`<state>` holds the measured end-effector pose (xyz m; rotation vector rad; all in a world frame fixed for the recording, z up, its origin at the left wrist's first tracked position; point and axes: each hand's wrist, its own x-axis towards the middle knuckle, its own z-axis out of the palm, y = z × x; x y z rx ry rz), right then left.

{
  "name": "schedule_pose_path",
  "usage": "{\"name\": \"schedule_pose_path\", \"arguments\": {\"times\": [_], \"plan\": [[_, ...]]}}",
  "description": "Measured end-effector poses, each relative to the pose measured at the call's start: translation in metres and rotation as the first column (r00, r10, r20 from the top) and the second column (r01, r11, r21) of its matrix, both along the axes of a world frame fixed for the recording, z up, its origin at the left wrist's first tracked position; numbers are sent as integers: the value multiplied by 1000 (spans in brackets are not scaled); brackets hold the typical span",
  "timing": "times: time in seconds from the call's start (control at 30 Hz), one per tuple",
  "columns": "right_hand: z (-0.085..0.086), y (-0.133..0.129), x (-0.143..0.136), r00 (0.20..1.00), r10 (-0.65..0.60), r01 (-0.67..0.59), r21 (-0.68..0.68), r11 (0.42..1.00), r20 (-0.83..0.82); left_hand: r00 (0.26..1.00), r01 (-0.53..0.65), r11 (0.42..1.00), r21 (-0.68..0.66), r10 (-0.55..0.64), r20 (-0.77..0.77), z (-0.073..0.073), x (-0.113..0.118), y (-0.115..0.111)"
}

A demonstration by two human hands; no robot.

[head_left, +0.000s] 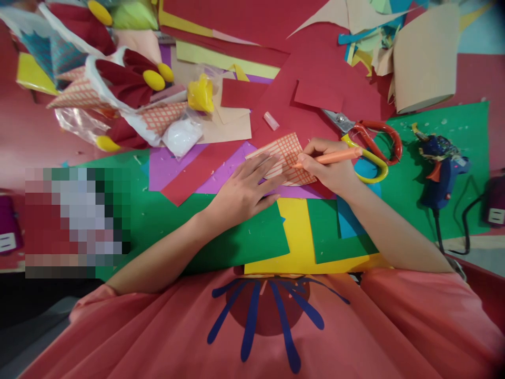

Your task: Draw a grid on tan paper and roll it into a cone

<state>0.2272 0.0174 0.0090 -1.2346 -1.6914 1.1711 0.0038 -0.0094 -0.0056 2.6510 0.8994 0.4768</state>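
A cream paper piece (290, 150) bears orange crossed lines on its right part and single stripes toward its left. My left hand (250, 181) lies flat across it with fingers spread, pressing it against the purple and red sheets. An orange marker (337, 156) is pinched in my right hand (329, 166), its tip touching the lower right part of the paper. Just above sits a small pinkish cap-like piece (271, 120). Beside my right hand lie scissors (379, 142) with red and yellow handles, blades pointing up and left.
Paper cones (158, 118) with orange grids, white trim and yellow balls fill the upper left. A blue glue gun (440, 173) with its cord lies at right, below a beige paper roll (426, 58). Green sheets (236, 237) and a yellow sheet (295, 231) cover the near side.
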Motion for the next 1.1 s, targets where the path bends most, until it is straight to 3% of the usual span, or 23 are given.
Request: {"name": "schedule_pose_path", "arguments": {"times": [0.23, 0.5, 0.87, 1.1], "plan": [[0, 0, 0, 999, -4, 4, -23, 1000, 36, 999, -8, 998, -70, 6, -35, 3, 0, 0], [1, 2, -1, 999, -18, 14, -91, 996, -43, 1000, -4, 999, -43, 4, -9, 0, -1, 0], [-1, 1, -1, 1000, -9, 8, -45, 999, -9, 1000, 0, 1000, -24, 0, -5, -1, -1, 0], [1, 2, 0, 999, 31, -28, -124, 992, 25, 1000, 1, 1000, -30, -2, -18, 1, 0, 1]]}}
